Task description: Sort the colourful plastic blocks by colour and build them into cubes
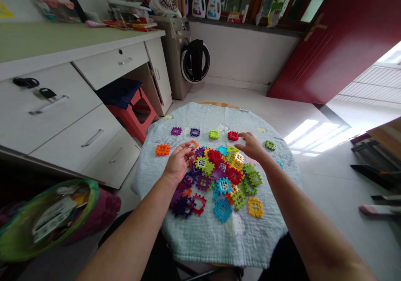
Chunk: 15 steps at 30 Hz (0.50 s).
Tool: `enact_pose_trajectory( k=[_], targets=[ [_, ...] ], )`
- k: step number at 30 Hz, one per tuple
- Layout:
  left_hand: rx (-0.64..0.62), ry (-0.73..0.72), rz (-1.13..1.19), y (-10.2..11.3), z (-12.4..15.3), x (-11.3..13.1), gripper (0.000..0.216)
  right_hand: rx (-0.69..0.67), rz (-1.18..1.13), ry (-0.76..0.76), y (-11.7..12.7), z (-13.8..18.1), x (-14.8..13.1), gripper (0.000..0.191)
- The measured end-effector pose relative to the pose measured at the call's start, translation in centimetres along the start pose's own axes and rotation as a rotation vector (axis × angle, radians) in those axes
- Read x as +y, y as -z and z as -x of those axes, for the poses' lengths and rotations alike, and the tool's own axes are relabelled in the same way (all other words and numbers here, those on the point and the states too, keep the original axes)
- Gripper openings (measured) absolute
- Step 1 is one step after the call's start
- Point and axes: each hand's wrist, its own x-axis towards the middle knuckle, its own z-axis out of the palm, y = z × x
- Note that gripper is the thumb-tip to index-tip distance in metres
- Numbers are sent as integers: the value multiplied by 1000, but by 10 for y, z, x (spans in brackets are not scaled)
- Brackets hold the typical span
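While most of the plastic squares are in a messy pile (219, 173) mid-desk, the red piece (232, 135) lies at the far side, in a loose row with a lime square (214, 134), a dark purple frame (194, 132) and a purple square (176, 131). Right hand (250, 147) is at its right edge, thumb and fingers parted, not gripping it; can't tell if they're touching. Left hand (179, 163) is loosely half-curled by the pile's left side, and I honestly can't tell if it's got anything. Other strays: an orange square (163, 149) out left, a green piece (270, 145) out right, a yellow one (255, 207) nearer. It's all on a round desk (216, 104) under a pale blue cloth (206, 243). Further out: pink stool (138, 120), washing machine (175, 55) with its door open, lined bin (106, 203) lower left, red door (332, 39) on the right.
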Motion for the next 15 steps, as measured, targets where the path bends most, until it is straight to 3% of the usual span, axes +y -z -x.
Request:
enact_pose_trajectory(
  k=[3,6,10,15],
  targets=[
    [1,-70,-234,2,-1,2,35,-144,46,21,32,54,-11,43],
    [-8,-187,-413,8,-5,6,35,-335,46,95,48,107,-35,44],
    [-55,-384,-842,21,-15,4,33,-501,-30,117,34,152,-64,40],
    [-349,-603,-1487,28,-22,-11,45,-551,20,56,1,154,-66,19]
  ],
)
